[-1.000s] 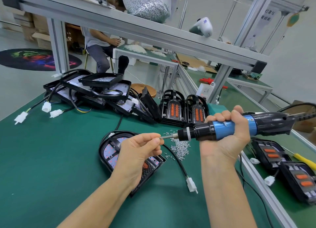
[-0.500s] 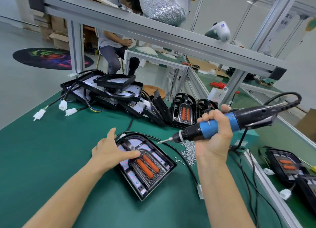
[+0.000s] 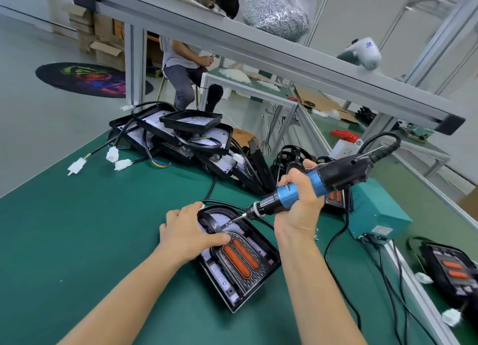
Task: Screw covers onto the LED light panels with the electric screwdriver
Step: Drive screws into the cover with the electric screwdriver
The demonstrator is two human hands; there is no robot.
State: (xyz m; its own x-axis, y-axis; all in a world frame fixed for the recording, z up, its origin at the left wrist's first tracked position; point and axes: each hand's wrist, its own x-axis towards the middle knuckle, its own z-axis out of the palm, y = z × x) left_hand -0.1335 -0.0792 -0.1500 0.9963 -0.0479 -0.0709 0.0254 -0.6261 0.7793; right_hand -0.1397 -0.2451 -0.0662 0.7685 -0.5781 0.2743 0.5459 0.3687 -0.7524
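An LED light panel with its black cover lies flat on the green table, the landmark for all positions here. The left hand rests on the panel's left edge, fingers laid flat and relaxed over the rim, thumb reaching onto the cover. The right hand, above the panel's far right corner, grips the blue electric screwdriver in a closed fist; the tool slants down to the left, its bit meeting the cover near the panel's rounded far end. A heap of further panels lies beyond the panel; a teal box stands to its right.
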